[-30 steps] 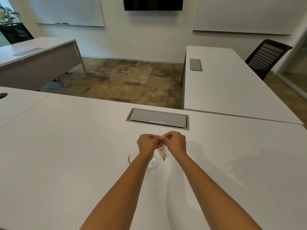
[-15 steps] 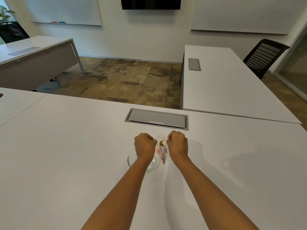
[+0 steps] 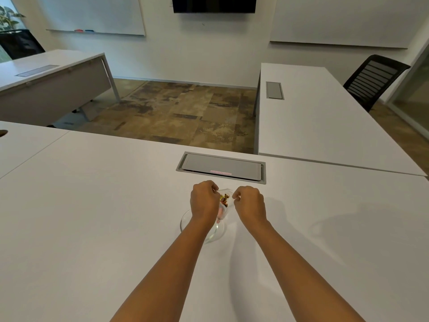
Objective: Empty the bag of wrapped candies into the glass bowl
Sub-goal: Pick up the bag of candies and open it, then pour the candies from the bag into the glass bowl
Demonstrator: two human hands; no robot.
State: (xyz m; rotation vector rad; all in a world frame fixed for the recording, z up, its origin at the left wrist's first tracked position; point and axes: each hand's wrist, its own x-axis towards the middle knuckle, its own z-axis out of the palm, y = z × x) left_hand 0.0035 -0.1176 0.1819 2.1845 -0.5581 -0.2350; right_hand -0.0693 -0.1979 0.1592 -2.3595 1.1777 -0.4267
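A small clear plastic bag of wrapped candies hangs between my two hands, its mouth pulled open. Gold and red wrappers show near its top and pink ones lower down. My left hand pinches the bag's left edge and my right hand pinches its right edge. Below them, a glass bowl sits on the white table, mostly hidden under my left wrist. The bag's lower end hangs over the bowl's right side.
A grey cable hatch is set into the table just beyond my hands. Another white table extends at the right with a black chair behind it. A third desk stands at the far left.
My hands were touching at the bag's top a second ago. They have moved apart sideways, and the bag's mouth has opened so the candies show.
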